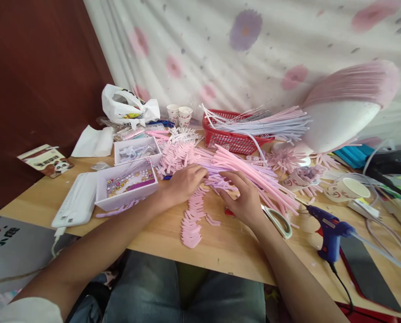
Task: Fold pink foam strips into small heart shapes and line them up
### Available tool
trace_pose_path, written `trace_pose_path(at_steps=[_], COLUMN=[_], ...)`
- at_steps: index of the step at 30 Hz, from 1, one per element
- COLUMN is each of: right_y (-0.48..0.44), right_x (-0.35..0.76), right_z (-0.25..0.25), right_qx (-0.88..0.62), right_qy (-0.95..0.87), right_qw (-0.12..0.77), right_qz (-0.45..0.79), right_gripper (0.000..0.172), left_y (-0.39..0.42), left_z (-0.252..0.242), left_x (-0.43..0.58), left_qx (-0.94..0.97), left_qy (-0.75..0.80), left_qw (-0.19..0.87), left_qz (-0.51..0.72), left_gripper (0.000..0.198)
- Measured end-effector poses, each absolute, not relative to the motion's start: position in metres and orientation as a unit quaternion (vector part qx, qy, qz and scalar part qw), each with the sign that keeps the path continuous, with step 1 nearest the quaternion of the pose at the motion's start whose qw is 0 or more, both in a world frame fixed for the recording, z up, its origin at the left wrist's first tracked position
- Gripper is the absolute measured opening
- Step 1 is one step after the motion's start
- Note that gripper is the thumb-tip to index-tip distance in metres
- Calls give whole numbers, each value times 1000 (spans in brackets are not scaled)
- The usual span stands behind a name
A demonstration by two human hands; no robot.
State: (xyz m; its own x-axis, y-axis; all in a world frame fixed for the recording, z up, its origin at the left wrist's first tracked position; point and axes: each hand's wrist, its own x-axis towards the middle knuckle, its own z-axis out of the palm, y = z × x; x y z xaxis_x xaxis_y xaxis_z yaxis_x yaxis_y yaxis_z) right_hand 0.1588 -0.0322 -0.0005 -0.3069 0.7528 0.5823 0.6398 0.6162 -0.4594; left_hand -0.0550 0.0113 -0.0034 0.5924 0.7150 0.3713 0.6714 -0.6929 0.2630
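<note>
A row of short, bent pink pipe cleaner pieces [192, 220] runs toward the table's front edge. My left hand [185, 183] lies over the far end of this row, its fingers bent and held together; whatever is under the fingertips is hidden. To its right, my right hand [244, 197] has thumb and forefinger apart, with the tips close to some short purple pipe cleaner pieces [217, 179]. One pair of bent pink pieces [213, 220] lies beside the row. Scissors [278, 222] rest partly under my right wrist.
Long pink pipe cleaners [250, 170] lie behind my hands, near a pile of short pink pieces [176, 157]. White bead boxes [102, 197] stand left. A red basket [227, 140] is at the back. A blue glue gun [330, 233] and a phone [368, 269] sit right.
</note>
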Motion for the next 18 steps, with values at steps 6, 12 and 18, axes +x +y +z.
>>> trace_pose_path(at_steps=[6, 12, 18], right_y=[-33, -34, -35], right_x=[153, 155, 153], right_z=[-5, -8, -7], right_qx=[-419, -467, -468], right_qy=[-800, -727, -742], right_qw=[419, 467, 444], right_qz=[91, 186, 182], right_gripper=[15, 7, 3], left_y=[6, 3, 4], left_z=[-11, -12, -14], left_x=[-48, -44, -45], left_qx=[883, 844, 844], left_qy=[335, 319, 297], left_qw=[173, 206, 180], left_qz=[279, 380, 409], left_gripper=[14, 9, 10])
